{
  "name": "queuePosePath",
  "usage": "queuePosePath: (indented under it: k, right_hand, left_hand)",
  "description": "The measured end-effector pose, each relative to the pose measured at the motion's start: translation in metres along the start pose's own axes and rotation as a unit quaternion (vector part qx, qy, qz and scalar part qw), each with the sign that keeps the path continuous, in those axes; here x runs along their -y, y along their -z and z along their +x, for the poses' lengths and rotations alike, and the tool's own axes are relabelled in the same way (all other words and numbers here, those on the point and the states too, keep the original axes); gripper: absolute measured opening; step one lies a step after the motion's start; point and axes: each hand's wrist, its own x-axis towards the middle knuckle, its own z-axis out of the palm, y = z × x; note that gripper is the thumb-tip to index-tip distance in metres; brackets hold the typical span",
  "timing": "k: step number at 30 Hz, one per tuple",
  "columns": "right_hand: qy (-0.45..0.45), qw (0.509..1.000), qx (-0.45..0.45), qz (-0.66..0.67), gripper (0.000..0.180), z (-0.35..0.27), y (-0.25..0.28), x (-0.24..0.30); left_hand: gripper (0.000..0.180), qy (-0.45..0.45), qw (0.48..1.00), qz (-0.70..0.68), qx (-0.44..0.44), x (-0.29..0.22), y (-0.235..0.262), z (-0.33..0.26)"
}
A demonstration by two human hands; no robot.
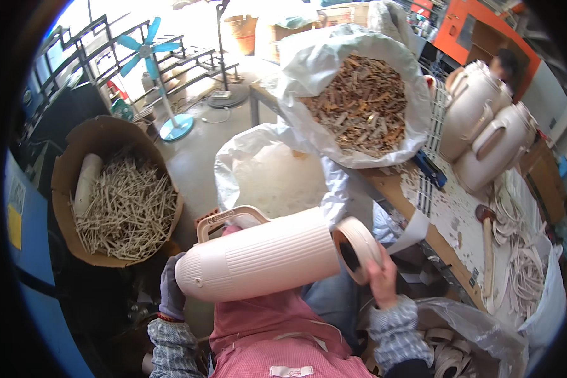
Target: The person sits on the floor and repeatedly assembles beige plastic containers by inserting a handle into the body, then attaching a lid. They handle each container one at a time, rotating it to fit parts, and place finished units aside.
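I have the pink ribbed jug body (258,255) lying on its side across my lap, above the pink apron (283,340), its handle (230,218) turned up and away from me. My left hand (171,291), in a grey glove, cups the closed bottom end, the grip wrapped against the curve. My right hand (381,277) is bare and pinches the round collar ring (357,247) at the open mouth end, fingers pressed on its rim. Just beyond the jug sits an open white sack (264,170) on the floor, and behind it a larger white bag of brown scrap pieces (359,104) rests at the counter's (450,217) end. Two more jug bodies (485,126) of the same colour lie on the counter to my right, with a wooden mallet (487,242) and pale trimmed strips (523,264) near them. To my left a round cardboard bin of pale sticks (123,201) stands on the floor, with a blue fan (151,57) further back
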Motion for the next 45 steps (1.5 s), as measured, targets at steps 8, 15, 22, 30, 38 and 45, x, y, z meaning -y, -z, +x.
queuePosePath:
  k: [8, 15, 22, 30, 38, 45]
  right_hand:
    - [0.377, 0.899, -0.047, -0.220, 0.039, 0.016, -0.032, 0.031]
    - [0.272, 0.950, -0.081, -0.129, 0.038, 0.000, -0.014, 0.012]
    - [0.146, 0.978, -0.129, 0.072, 0.040, 0.019, -0.008, -0.010]
    - [0.440, 0.850, -0.014, -0.291, 0.031, -0.010, -0.025, 0.076]
    - [0.520, 0.813, 0.079, -0.250, 0.038, -0.007, -0.016, 0.066]
    - [-0.240, 0.943, 0.052, 0.223, 0.040, 0.076, -0.007, -0.057]
  left_hand:
    - [0.031, -0.016, 0.987, 0.144, 0.075, 0.022, -0.035, 0.001]
    - [0.028, -0.071, 0.993, 0.093, -0.007, -0.007, -0.045, 0.012]
    - [0.034, -0.345, 0.891, 0.283, -0.090, -0.061, -0.081, -0.024]
    - [0.018, 0.062, 0.985, -0.011, 0.160, 0.023, -0.015, 0.024]
    - [0.026, 0.152, 0.966, -0.041, 0.204, -0.002, -0.022, 0.035]
    - [0.023, -0.614, 0.674, 0.372, 0.175, -0.145, -0.113, -0.055]
